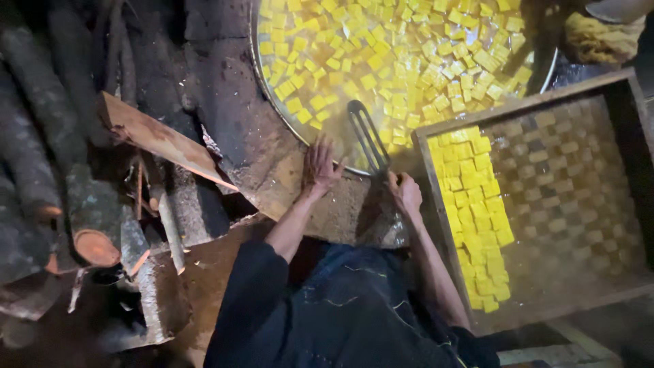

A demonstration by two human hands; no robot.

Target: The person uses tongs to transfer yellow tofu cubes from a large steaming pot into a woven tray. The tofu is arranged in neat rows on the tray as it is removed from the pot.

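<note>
Closest to the camera is the person's dark shirt point(340, 313), with both bare arms reaching forward out of it. The right hand point(407, 193) is closed tight around the handle of a flat metal scoop point(368, 136). The scoop's slotted end pokes up past that hand into the big round pan point(262, 82). The left hand point(320, 165) is wide, fingers spread, and it rests flat on the dusty stone edge point(272, 170) just below the pan's rim. It holds nothing.

Just to the right of the right hand sits a wooden tray point(518, 105) with a woven bottom. A band of yellow cubes point(477, 218) lies along the tray's left side, the side next to that hand. The rest of the tray is bare, so I think the tray is only partly filled and most of it is left to fill.

Past both hands, the pan is packed with many more yellow cubes point(395, 48) floating in hot liquid. It looks like a lot of them are not out yet.

Far off to the left of the left hand are dark logs point(34, 157) and a wooden plank point(163, 140). Beyond the tray, at the top right, sits a yellow lumpy thing point(599, 37); I cannot tell what it is.
</note>
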